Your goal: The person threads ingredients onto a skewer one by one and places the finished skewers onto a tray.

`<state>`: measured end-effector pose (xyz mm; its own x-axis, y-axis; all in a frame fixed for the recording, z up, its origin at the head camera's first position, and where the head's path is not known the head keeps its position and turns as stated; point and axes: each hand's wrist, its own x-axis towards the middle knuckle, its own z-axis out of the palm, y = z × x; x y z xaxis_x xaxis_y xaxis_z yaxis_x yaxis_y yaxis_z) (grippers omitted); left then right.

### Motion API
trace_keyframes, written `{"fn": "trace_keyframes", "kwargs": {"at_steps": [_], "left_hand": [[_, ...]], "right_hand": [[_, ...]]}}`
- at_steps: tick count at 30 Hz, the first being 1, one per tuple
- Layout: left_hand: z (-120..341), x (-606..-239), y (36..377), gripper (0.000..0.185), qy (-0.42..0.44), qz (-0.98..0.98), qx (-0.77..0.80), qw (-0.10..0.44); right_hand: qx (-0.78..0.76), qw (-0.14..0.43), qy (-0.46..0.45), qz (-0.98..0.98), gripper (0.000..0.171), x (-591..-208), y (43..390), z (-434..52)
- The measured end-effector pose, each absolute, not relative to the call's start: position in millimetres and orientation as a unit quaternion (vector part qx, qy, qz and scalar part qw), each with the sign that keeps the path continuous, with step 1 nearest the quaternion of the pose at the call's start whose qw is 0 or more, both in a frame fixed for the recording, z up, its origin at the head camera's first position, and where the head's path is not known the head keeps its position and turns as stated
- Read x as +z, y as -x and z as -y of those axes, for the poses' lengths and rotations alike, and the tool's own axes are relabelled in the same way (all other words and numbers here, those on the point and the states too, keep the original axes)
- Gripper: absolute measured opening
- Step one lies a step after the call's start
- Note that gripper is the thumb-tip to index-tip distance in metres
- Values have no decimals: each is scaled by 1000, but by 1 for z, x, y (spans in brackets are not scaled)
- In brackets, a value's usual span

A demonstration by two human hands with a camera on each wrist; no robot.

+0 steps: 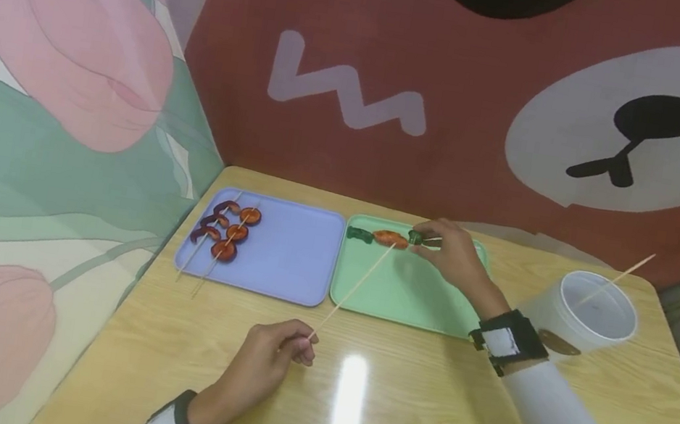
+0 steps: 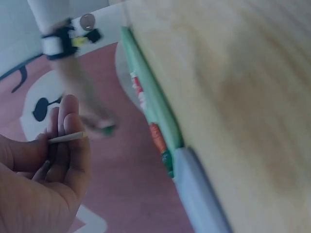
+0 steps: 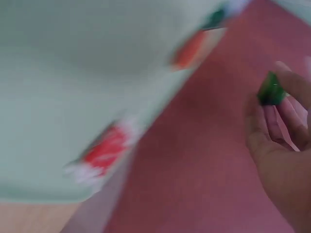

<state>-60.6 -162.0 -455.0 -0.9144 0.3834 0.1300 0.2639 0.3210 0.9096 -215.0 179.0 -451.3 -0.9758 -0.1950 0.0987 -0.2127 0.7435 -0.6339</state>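
Left hand [image 1: 269, 352] pinches the skewer [image 1: 352, 288]; right hand [image 1: 454, 252] pinches a green piece [image 1: 415, 237]. Advise steadying the tip, feeding squarely.

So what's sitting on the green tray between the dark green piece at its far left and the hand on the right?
In the head view, an orange piece lies between the dark green piece and the right hand, on the green tray.
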Motion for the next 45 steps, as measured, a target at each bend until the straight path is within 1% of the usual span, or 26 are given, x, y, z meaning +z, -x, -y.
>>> {"fn": "trace_keyframes", "kwargs": {"at_steps": [4,8,13,21,25,35,40,45], "left_hand": [[160,-462,63,8,-180,-811,554,57],[157,-462,65,11,-184,-811,554,38],[151,-459,66,13,-188,-814,549,14],[148,-451,68,14,-186,-810,557,0],[147,-451,68,14,-191,-807,559,-9],[144,-453,69,16,-202,-807,555,-30],[143,-452,70,15,-209,-807,551,-37],[141,-451,68,15,-212,-808,549,-39]], "right_hand": [[451,40,-111,884,40,-406,176,-159],[526,50,-129,839,37,-365,144,-145],[557,51,-168,812,38,-336,122,-136],[577,44,-227,783,40,-328,111,-129],[579,39,-222,783,39,-328,109,-130],[585,8,-206,784,38,-325,101,-137],[587,10,-210,782,39,-323,99,-139],[581,26,-212,785,40,-323,99,-139]]}}
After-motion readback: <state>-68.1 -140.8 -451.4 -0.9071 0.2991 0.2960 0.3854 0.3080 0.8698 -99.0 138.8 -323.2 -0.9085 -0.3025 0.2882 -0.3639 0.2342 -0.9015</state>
